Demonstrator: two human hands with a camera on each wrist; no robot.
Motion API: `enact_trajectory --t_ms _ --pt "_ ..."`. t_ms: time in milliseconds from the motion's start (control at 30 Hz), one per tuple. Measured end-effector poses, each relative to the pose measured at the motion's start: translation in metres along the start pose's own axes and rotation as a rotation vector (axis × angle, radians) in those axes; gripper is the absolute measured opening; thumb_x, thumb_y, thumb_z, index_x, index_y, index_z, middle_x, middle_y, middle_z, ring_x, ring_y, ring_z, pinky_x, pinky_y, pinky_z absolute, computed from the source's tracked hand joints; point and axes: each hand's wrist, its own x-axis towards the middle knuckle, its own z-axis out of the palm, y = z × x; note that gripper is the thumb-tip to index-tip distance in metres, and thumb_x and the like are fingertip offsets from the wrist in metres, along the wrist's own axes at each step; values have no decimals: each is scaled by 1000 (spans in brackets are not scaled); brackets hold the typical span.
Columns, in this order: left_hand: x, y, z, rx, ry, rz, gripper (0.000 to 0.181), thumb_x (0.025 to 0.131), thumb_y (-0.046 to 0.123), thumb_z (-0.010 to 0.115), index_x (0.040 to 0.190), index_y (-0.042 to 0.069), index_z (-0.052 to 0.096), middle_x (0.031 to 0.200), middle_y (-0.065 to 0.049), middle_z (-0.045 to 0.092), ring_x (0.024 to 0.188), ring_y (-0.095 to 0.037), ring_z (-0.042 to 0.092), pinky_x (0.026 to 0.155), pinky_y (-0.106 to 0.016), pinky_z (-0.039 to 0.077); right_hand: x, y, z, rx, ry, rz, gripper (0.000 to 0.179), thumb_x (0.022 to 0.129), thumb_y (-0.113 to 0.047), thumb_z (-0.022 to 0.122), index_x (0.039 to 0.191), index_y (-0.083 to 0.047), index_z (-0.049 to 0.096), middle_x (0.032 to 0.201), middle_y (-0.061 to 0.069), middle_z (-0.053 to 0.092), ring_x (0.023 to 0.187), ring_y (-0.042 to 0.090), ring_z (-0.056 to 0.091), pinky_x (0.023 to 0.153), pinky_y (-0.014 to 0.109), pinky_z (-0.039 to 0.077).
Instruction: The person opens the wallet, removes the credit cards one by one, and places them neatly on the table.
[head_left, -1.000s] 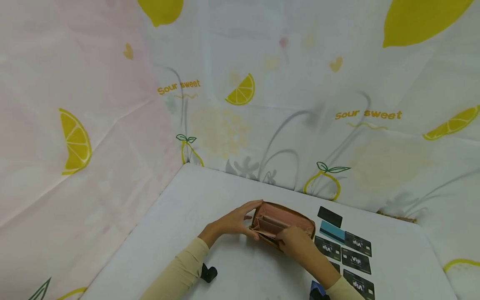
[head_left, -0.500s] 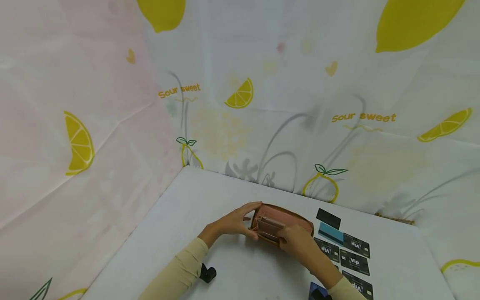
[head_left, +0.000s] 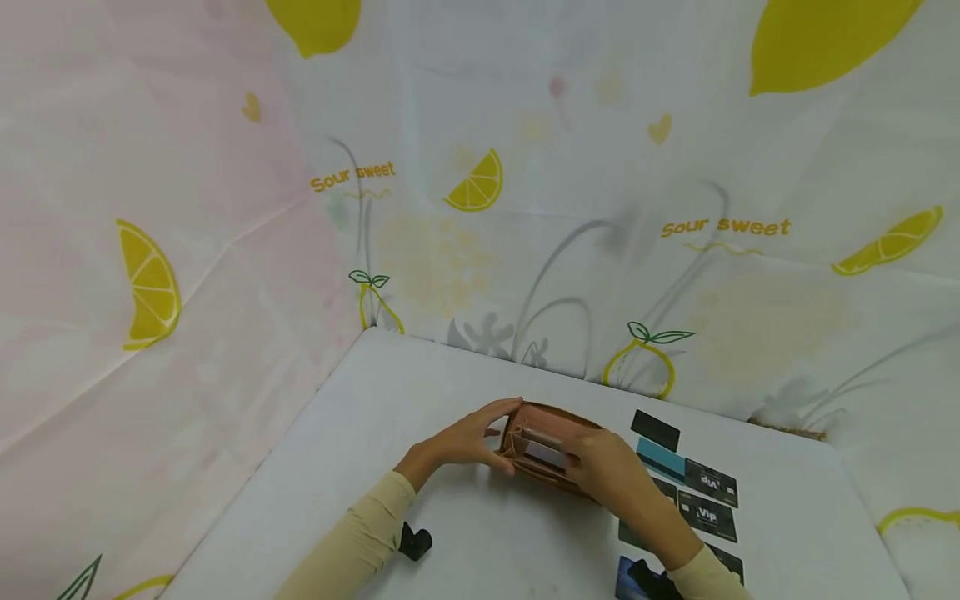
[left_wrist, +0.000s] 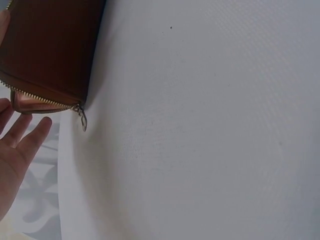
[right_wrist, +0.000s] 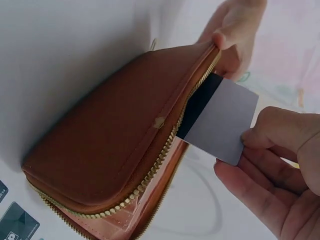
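Note:
A brown zip-around wallet (head_left: 546, 419) stands unzipped on the table, its pink lining facing up. My left hand (head_left: 467, 437) holds the wallet's left end between thumb and fingers; in the left wrist view its fingertips (left_wrist: 44, 122) are by the zipper's end. With thumb and fingers, my right hand (head_left: 611, 475) pinches the edge of a light grey card (right_wrist: 224, 120) that has a dark stripe. In the right wrist view, the card sticks partly out of the wallet's opening, its striped end hidden behind the brown leather (right_wrist: 110, 125).
To the wallet's right lie several cards: a plain black card (head_left: 656, 430), a blue card (head_left: 660, 459) and dark Vip cards (head_left: 707, 515), some hidden by the right forearm. Black straps (head_left: 415, 542) show at the wrists. The white table (head_left: 435, 375) meets a lemon-print backdrop (head_left: 480, 250).
My right hand has moved up and to the right from inside the wallet, and the grey card now shows at the opening. The left hand keeps its hold on the wallet.

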Motion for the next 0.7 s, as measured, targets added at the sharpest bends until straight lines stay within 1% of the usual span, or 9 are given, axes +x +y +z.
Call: enact_trajectory --t_ms 67,133,233,267,333,367,467,600,700 --pt "0 0 0 2 -3 -3 111 74 28 87 157 12 15 162 -2 14 145 -19 20 110 -41 40 -1 2 0 -6 15 -4 36 73 7 71 61 -18 49 59 -11 36 55 4 32 48 20 28" --pt "0 0 0 -2 0 -10 110 75 27 87 157 12 15 162 -1 15 145 -18 21 110 -40 40 -1 4 0 -13 47 -12 28 73 6 73 64 -16 58 63 -9 48 56 5 41 48 20 37" --pt "-1 1 1 -6 9 -21 110 74 25 87 157 12 16 161 1 16 145 -17 22 109 -39 40 -3 10 -4 -15 95 -16 18 72 6 77 75 -10 71 69 -4 58 61 8 52 50 20 47" --pt "-1 1 1 -5 11 -20 110 74 25 87 157 12 16 161 0 16 144 -17 23 109 -40 40 -4 13 -6 -14 114 -17 18 72 7 78 80 -9 73 72 -3 61 62 9 56 51 20 49" --pt "-1 1 0 -5 11 -16 110 74 25 88 157 11 17 161 0 16 144 -18 23 109 -41 41 -5 21 -11 -17 139 -13 20 71 8 80 85 -5 75 75 0 63 65 12 59 53 21 51" --pt "-1 1 0 -2 11 -12 110 74 25 87 157 9 17 161 -1 16 144 -19 24 109 -41 41 -6 25 -14 -14 141 -4 20 72 8 79 87 -4 74 76 1 63 66 13 59 53 22 51" --pt "-1 0 0 2 12 -11 110 74 24 88 157 9 17 161 -1 16 144 -18 24 109 -39 41 -10 40 -22 -16 146 12 20 75 10 78 90 -2 74 81 4 65 71 16 63 57 25 54" --pt "-1 1 0 4 13 -18 110 74 24 88 157 10 17 161 -1 16 144 -17 24 108 -34 41 -16 60 -32 -34 131 65 19 78 11 74 91 -1 74 82 6 66 74 19 64 60 31 57" --pt "-1 0 1 5 14 -13 110 74 24 87 157 10 17 161 -2 16 144 -18 24 108 -35 41 -21 75 -36 -50 124 113 17 79 11 73 92 1 74 83 9 67 75 24 65 62 36 57"
